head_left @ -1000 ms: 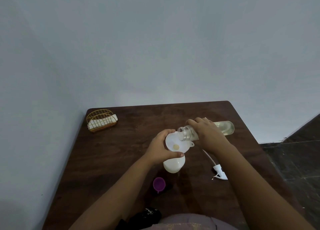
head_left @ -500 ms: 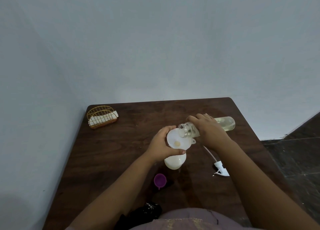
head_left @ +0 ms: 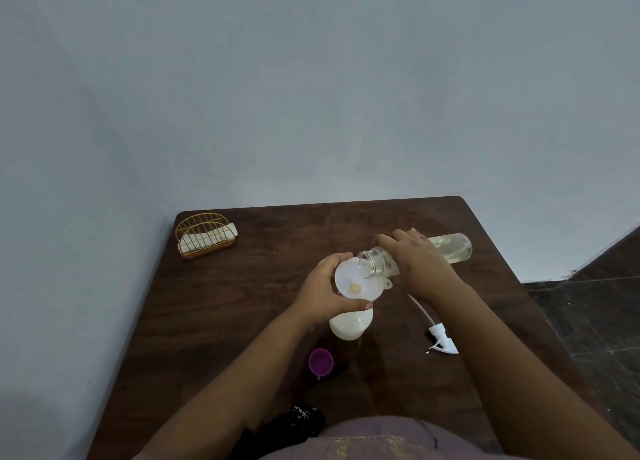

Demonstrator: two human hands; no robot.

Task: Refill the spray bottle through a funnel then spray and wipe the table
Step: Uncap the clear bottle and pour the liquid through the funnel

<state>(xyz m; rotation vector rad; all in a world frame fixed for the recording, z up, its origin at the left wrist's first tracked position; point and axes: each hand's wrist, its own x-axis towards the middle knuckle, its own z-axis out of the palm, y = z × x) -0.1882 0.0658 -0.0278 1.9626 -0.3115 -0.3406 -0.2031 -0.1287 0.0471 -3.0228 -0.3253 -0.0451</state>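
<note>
Your left hand [head_left: 320, 295], at centre frame, curls round the rim of the white funnel [head_left: 358, 283], thumb on its lower edge and fingers over its upper left edge; the funnel sits on top of the white spray bottle [head_left: 350, 324], which stands on the dark wooden bench [head_left: 221, 314] just below the hand. A pale yellowish spot shows at the funnel's throat

Your right hand [head_left: 417, 263], right of centre, wraps over the clear refill bottle [head_left: 450, 248], which is tipped nearly level, its open threaded mouth over the funnel's upper right rim and its base pointing toward the right of the frame. Pale yellow liquid lies in the base half of this bottle; whether any is running out at the mouth cannot be told

The spray head [head_left: 440, 336] with its white dip tube lies on the bench below your right forearm, to the right of the spray bottle and apart from it. A small purple cap [head_left: 321, 362] rests on the bench below the spray bottle, between your two forearms

In the upper left corner of the bench stands a gold wire napkin holder [head_left: 206, 236] with white napkins in it, well apart from the bottles. A black object [head_left: 294, 421] lies at the lower edge of the bench, too dark to identify
</note>
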